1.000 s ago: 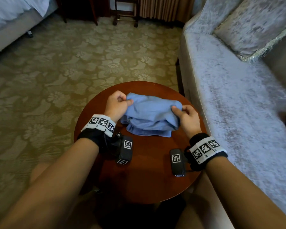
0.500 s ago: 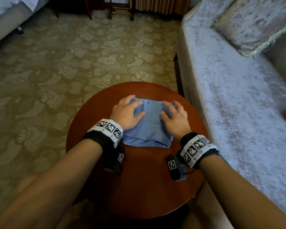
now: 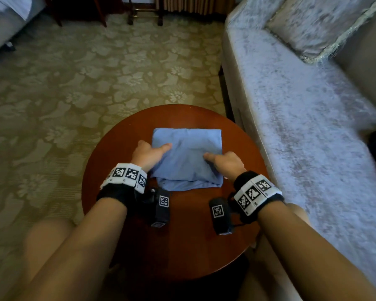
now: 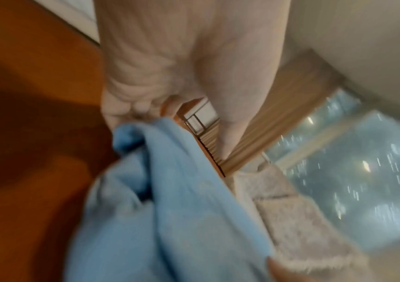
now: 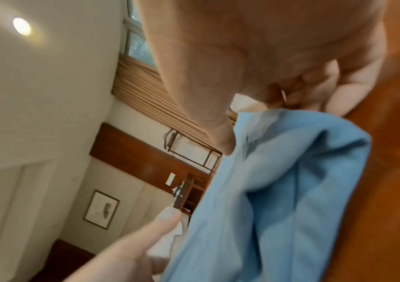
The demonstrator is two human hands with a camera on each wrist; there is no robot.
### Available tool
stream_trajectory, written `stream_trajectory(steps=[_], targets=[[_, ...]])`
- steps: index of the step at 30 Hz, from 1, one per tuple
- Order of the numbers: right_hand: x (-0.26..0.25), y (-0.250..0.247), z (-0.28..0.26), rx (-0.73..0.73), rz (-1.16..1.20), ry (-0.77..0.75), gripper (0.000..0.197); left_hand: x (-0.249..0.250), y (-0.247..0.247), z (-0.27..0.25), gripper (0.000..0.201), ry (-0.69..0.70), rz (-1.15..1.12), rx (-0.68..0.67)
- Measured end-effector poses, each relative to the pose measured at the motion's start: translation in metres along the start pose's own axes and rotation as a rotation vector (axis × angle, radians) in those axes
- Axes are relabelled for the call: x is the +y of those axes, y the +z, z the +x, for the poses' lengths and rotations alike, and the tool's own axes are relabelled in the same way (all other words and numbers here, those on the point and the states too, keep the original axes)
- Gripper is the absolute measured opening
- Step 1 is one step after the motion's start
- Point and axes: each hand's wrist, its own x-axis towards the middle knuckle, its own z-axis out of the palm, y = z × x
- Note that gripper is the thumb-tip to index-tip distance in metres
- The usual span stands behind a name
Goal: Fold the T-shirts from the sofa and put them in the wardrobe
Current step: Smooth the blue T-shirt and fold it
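While the folded blue T-shirt (image 3: 187, 157) sits mid-table (image 3: 117, 148), left hand (image 3: 149, 156) and right hand (image 3: 225, 162) each pinch a side edge, thumbs on top; fingers apparently tucked beneath. Lift both sides level, keeping tension even so layers don't slip.

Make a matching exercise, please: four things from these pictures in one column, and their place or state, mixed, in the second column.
1. T-shirt
2. round table
3. cushion
4. left hand

a. lies at the far end of the sofa
b. stands beside the sofa, on the carpet
c. lies folded on the table
d. grips the near left side of the shirt

Pairs: 1-c, 2-b, 3-a, 4-d
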Motion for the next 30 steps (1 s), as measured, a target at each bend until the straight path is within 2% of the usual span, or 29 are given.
stream_trajectory(steps=[2,5,9,12,14,17,19,23,26,30], targets=[[0.011,0.000,-0.020,-0.065,0.078,-0.005,0.040,-0.017,0.001,-0.023,0.038,-0.017,-0.125,-0.052],[0.035,0.005,-0.050,-0.046,0.253,-0.063,0.031,-0.041,0.009,-0.055,0.026,0.030,-0.174,-0.047],[0.062,0.012,-0.083,-0.032,0.549,-0.084,0.024,-0.054,0.018,-0.085,0.031,0.131,-0.149,0.030],[0.083,0.005,-0.107,0.058,0.590,-0.122,0.018,-0.061,0.030,-0.106,0.030,0.199,-0.104,0.063],[0.098,-0.009,-0.120,0.124,0.634,-0.130,0.018,-0.056,0.040,-0.123,0.029,0.266,-0.063,0.051],[0.126,-0.044,-0.134,0.243,0.701,-0.074,0.022,-0.021,0.061,-0.148,0.030,0.406,-0.011,-0.011],[0.147,-0.076,-0.150,0.354,0.832,-0.066,0.021,0.017,0.087,-0.162,0.030,0.512,-0.006,-0.095],[0.202,-0.157,-0.206,0.684,0.980,-0.050,0.021,0.103,0.166,-0.216,0.033,0.773,0.035,-0.319],[0.260,-0.206,-0.278,0.957,1.014,0.052,0.021,0.145,0.236,-0.295,0.034,0.917,0.076,-0.567],[0.337,-0.225,-0.389,1.321,1.056,0.217,0.021,0.146,0.310,-0.421,0.028,1.034,0.136,-0.947]])
